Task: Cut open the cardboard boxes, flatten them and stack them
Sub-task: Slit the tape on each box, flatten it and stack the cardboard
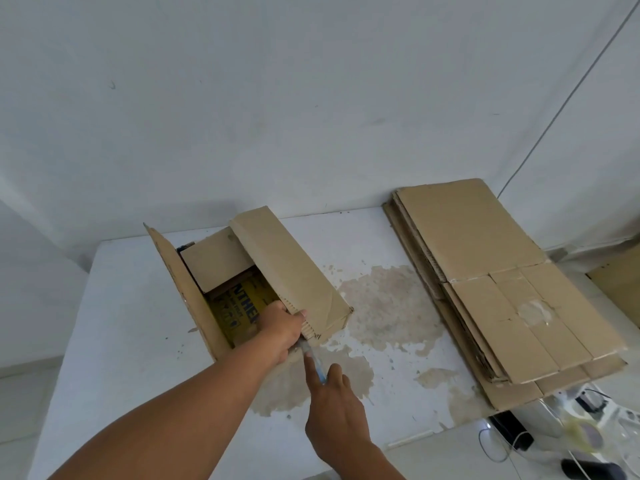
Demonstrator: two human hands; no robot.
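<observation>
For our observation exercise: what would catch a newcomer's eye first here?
At centre, the left hand grips a flap of the open box, while the right hand holds a cutter to its near corner. On the right of the stained table lies a stack of flattened boxes.

White bench against a pale wall, clutter at its right corner.
The bench (138,341) has a white top marked by large brownish blotches (388,306) across its middle and near side, with small specks around them. Behind it rises a plain pale wall (311,98), where a thin cable (568,102) runs diagonally down the right side. Below the bench's near right corner lie a black device (509,427), looped thin wires (491,448) and a dark cylinder (592,469), all blurred.
</observation>
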